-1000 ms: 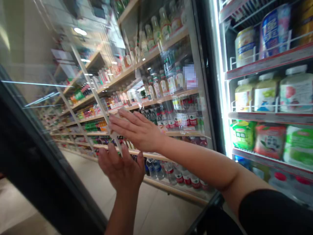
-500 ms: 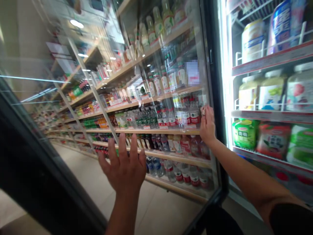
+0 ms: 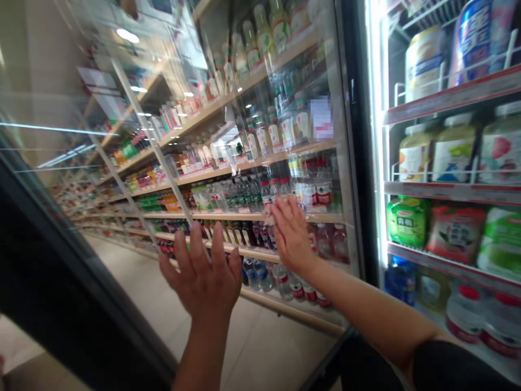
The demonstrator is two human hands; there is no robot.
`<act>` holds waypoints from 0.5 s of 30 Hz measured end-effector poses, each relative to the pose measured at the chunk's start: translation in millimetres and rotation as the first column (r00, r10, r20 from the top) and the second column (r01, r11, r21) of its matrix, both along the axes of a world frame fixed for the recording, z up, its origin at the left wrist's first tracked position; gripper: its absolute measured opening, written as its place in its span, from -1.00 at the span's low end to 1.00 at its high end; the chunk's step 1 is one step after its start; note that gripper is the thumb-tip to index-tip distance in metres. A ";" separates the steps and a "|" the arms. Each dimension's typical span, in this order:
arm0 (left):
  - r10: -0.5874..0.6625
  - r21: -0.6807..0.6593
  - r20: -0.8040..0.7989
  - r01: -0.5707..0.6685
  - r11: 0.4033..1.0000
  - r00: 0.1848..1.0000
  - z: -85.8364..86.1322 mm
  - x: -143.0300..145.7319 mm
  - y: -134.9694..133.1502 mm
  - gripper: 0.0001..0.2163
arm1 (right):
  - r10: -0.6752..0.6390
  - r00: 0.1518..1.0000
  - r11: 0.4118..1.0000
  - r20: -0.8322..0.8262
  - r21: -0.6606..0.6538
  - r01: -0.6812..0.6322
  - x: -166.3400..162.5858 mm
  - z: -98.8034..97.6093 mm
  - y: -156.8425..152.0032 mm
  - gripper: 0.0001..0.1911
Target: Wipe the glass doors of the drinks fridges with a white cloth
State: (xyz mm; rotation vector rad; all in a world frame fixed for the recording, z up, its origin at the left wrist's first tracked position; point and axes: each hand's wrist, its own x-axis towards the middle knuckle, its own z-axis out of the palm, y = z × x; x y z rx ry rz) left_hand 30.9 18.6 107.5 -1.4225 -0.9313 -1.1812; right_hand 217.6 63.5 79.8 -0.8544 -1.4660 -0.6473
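Observation:
An open glass door (image 3: pixel 345 163) with a dark frame stands in front of me. My left hand (image 3: pixel 203 279) lies flat on its pane, fingers spread, with nothing in it. To the right, my right hand (image 3: pixel 293 233) presses a small crumpled pale cloth (image 3: pixel 269 216) against the same glass. Most of the cloth is hidden under the fingers, so whether it is fabric or paper is unclear. A whitish notice (image 3: pixel 321 117) sits on the pane above the right hand.
Right of the door is a lit fridge with shelves (image 3: pixel 451 190) of bottled drinks and packets, including a green packet (image 3: pixel 407 221). Through the glass show long wooden shelves (image 3: pixel 228 176) of bottles and the tiled floor (image 3: pixel 248 342). The thick door frame (image 3: pixel 61 282) crosses the lower left.
My right hand has slid left across the pane with the cloth, away from the door's right edge. My left hand has stayed almost in place.

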 end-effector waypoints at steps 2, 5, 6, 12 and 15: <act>0.000 0.018 -0.003 0.000 1.000 1.000 -1.1 -0.8 0.0 -0.39 | 0.009 0.987 1.000 0.161 0.022 -0.013 -20.0 -10.6 -8.5 -0.30; 0.013 0.035 -0.015 -0.013 0.999 1.000 -2.1 -2.2 -0.6 -0.36 | 0.005 0.930 0.994 0.367 0.102 -0.046 -30.8 -28.1 -14.1 -0.39; 0.012 0.021 -0.011 -0.011 1.000 1.000 -2.0 -2.3 -1.1 -0.37 | 0.002 0.911 0.991 0.413 0.121 -0.057 -29.1 -32.4 -14.3 -0.42; -0.012 -0.039 -0.029 0.011 0.999 1.000 1.5 -3.3 -1.0 -0.44 | 0.004 0.956 0.996 0.293 0.082 -0.029 25.1 -41.8 -0.7 -0.34; -0.017 -0.024 -0.039 0.016 1.000 0.999 1.2 -6.0 1.7 -0.43 | -0.046 0.999 0.999 -0.019 -0.011 0.046 67.9 -55.0 15.8 -0.31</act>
